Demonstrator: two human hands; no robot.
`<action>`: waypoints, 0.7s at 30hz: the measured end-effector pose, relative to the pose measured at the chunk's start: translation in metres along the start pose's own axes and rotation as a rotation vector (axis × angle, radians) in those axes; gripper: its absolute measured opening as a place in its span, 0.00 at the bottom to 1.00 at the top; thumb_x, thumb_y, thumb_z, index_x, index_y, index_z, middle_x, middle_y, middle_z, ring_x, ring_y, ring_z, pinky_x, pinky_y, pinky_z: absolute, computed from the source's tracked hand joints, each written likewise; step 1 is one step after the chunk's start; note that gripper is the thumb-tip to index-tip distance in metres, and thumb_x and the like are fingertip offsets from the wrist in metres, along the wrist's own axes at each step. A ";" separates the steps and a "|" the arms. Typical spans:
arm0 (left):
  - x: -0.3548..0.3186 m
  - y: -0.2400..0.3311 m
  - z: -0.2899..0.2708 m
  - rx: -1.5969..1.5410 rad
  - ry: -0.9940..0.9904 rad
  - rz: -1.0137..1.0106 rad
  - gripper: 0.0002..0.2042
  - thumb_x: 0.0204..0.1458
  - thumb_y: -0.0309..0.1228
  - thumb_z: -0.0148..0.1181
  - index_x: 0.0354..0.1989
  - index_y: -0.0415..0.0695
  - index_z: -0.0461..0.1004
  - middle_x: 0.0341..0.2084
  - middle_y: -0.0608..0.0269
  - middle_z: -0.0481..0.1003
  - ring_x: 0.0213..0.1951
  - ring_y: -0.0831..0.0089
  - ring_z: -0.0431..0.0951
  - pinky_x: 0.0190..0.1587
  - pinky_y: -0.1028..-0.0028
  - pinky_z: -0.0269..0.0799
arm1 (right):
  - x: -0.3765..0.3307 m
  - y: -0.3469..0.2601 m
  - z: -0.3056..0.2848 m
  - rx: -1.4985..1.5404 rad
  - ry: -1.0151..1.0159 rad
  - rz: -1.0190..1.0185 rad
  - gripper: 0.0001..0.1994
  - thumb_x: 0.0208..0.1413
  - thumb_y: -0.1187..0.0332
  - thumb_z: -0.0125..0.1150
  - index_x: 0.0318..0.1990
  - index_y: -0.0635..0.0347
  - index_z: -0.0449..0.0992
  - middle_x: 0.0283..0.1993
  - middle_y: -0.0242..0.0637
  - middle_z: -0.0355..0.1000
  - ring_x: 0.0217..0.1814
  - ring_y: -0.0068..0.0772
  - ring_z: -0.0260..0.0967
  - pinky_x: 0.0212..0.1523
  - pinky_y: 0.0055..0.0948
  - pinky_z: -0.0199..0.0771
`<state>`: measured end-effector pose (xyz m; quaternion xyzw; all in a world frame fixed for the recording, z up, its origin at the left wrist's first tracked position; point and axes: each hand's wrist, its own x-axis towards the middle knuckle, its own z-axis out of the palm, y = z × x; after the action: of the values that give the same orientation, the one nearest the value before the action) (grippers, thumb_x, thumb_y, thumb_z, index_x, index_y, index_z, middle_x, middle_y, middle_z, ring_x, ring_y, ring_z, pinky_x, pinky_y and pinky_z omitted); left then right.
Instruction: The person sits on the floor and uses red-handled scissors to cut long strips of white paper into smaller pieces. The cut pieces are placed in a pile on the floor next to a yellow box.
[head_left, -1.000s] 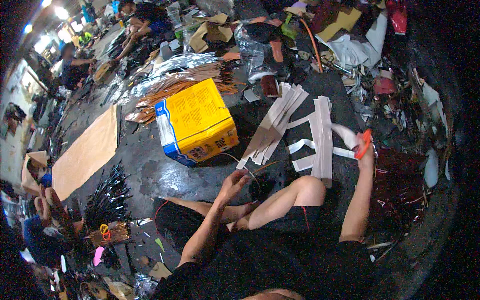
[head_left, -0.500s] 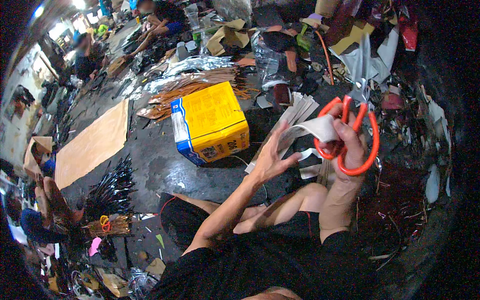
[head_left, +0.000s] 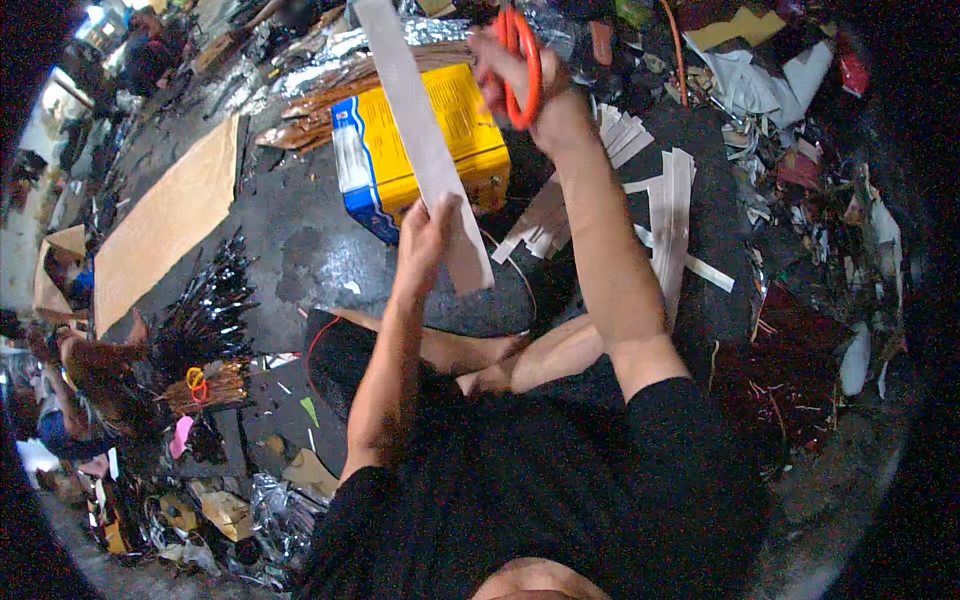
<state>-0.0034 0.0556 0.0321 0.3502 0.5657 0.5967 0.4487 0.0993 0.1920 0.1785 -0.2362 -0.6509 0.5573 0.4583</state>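
My left hand (head_left: 426,240) is closed on the lower part of a long off-white strip (head_left: 405,95), which slants up and left across a yellow-and-blue box (head_left: 472,115). The strip's far end reaches the top edge of the picture. Farther out, beyond the box's right side, my right hand (head_left: 550,85) grips scissors by their orange-red handles (head_left: 533,72). Their blades cannot be made out here. More off-white strips (head_left: 548,222) lie on the dark floor beneath my right forearm, and another bundle of pale strips (head_left: 672,190) rests to the right of it.
Bundles of brown strips (head_left: 320,115) lie behind the box. A large tan sheet (head_left: 165,225) is on the left, with dark glossy strips (head_left: 210,300) nearby. Scraps (head_left: 800,165) heap up at the right. Another person (head_left: 75,390) sits at the far left.
My right hand has swung up and left with the scissors, away from my left hand. The strip, bunched between my hands before, is now stretched out over the box. My view has shifted.
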 end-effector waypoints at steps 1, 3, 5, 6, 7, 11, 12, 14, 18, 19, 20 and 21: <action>0.002 0.003 -0.005 -0.080 -0.010 -0.060 0.14 0.53 0.37 0.47 0.39 0.38 0.68 0.28 0.68 0.71 0.29 0.80 0.68 0.32 0.79 0.64 | -0.024 0.008 0.000 -0.045 -0.026 0.032 0.15 0.45 0.56 0.58 0.32 0.58 0.69 0.18 0.27 0.61 0.14 0.14 0.56 0.15 0.16 0.60; -0.001 -0.001 -0.007 -0.110 -0.080 -0.070 0.15 0.52 0.37 0.47 0.42 0.38 0.66 0.30 0.67 0.71 0.30 0.80 0.68 0.33 0.79 0.64 | -0.080 0.024 -0.013 0.067 0.074 0.285 0.12 0.48 0.62 0.57 0.34 0.60 0.68 0.20 0.27 0.63 0.17 0.12 0.57 0.15 0.13 0.57; -0.017 -0.023 -0.023 -0.012 -0.114 -0.128 0.16 0.52 0.37 0.47 0.44 0.39 0.65 0.31 0.67 0.71 0.31 0.79 0.68 0.34 0.79 0.63 | -0.129 0.040 -0.019 0.102 0.067 0.469 0.08 0.50 0.69 0.54 0.36 0.61 0.67 0.26 0.30 0.67 0.25 0.13 0.62 0.22 0.11 0.59; -0.020 -0.033 -0.022 0.016 -0.150 -0.227 0.17 0.52 0.37 0.47 0.45 0.39 0.65 0.32 0.68 0.71 0.32 0.78 0.68 0.33 0.79 0.63 | -0.158 0.064 -0.031 -0.139 0.092 0.287 0.07 0.49 0.71 0.55 0.36 0.61 0.67 0.28 0.33 0.68 0.26 0.14 0.63 0.22 0.11 0.60; -0.026 -0.052 -0.031 0.023 -0.178 -0.267 0.16 0.52 0.37 0.48 0.45 0.39 0.65 0.32 0.67 0.71 0.33 0.78 0.68 0.34 0.79 0.64 | -0.173 0.056 -0.027 0.354 0.219 0.614 0.08 0.51 0.67 0.52 0.35 0.61 0.67 0.28 0.33 0.68 0.25 0.15 0.64 0.19 0.12 0.60; -0.028 -0.042 -0.018 0.160 -0.230 -0.182 0.15 0.52 0.38 0.48 0.42 0.39 0.67 0.31 0.68 0.71 0.33 0.79 0.68 0.35 0.78 0.65 | -0.244 0.081 -0.040 0.404 0.167 0.842 0.21 0.55 0.51 0.37 0.37 0.61 0.68 0.28 0.32 0.68 0.23 0.19 0.64 0.21 0.14 0.62; -0.022 -0.038 -0.014 0.050 -0.222 -0.169 0.14 0.53 0.37 0.48 0.41 0.39 0.66 0.31 0.68 0.70 0.34 0.79 0.69 0.36 0.78 0.66 | -0.255 0.083 -0.040 0.400 0.123 0.893 0.23 0.54 0.50 0.35 0.37 0.61 0.69 0.28 0.33 0.70 0.25 0.21 0.65 0.28 0.17 0.64; -0.021 -0.023 -0.010 -0.142 -0.159 -0.207 0.14 0.53 0.37 0.48 0.41 0.39 0.65 0.32 0.66 0.70 0.34 0.78 0.69 0.36 0.77 0.67 | -0.274 0.091 -0.031 0.560 0.096 0.850 0.19 0.55 0.54 0.39 0.42 0.60 0.66 0.27 0.29 0.64 0.23 0.16 0.61 0.18 0.13 0.63; -0.028 -0.028 -0.023 0.025 -0.346 -0.136 0.13 0.54 0.36 0.46 0.40 0.38 0.65 0.33 0.62 0.71 0.35 0.78 0.70 0.36 0.77 0.68 | -0.311 0.116 -0.023 0.022 -0.174 0.598 0.26 0.53 0.46 0.43 0.46 0.62 0.64 0.28 0.30 0.62 0.26 0.15 0.59 0.26 0.17 0.64; -0.027 -0.032 -0.025 0.077 -0.360 -0.136 0.12 0.54 0.36 0.46 0.37 0.38 0.66 0.29 0.62 0.72 0.31 0.78 0.71 0.35 0.78 0.68 | -0.318 0.119 -0.021 0.035 -0.182 0.594 0.28 0.51 0.44 0.43 0.47 0.62 0.63 0.28 0.30 0.62 0.26 0.16 0.60 0.26 0.18 0.64; -0.025 -0.035 -0.026 0.081 -0.360 -0.150 0.12 0.54 0.36 0.46 0.36 0.39 0.67 0.28 0.63 0.72 0.30 0.78 0.71 0.34 0.78 0.68 | -0.325 0.122 -0.019 0.051 -0.188 0.592 0.30 0.50 0.42 0.44 0.48 0.62 0.63 0.28 0.30 0.62 0.26 0.16 0.60 0.27 0.18 0.64; -0.023 -0.036 -0.026 0.087 -0.356 -0.162 0.12 0.54 0.36 0.46 0.35 0.39 0.67 0.27 0.63 0.72 0.30 0.78 0.71 0.33 0.78 0.68 | -0.322 0.116 -0.016 0.142 -0.213 0.683 0.32 0.49 0.40 0.43 0.48 0.62 0.62 0.28 0.30 0.62 0.26 0.18 0.61 0.28 0.19 0.65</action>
<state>-0.0148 0.0231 -0.0048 0.4227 0.5288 0.4623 0.5726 0.2405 -0.0321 -0.0392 -0.3483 -0.5383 0.7434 0.1906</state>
